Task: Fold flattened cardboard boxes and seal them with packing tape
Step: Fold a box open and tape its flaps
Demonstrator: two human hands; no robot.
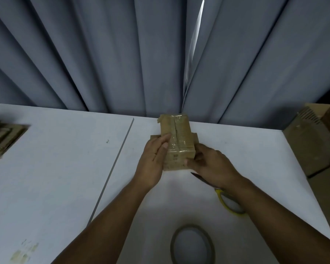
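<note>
Head: right hand (210, 164) gripping box (176, 130) overlaps probable scissors (219, 194) near tape roll (191, 226).

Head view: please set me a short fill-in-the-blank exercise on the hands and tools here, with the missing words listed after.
1. The left hand and right hand hold one taped ____.
2. The scissors have ____ handles.
3. The scissors lie nearest the ____ hand.
Missing words: box; yellow; right.
</note>
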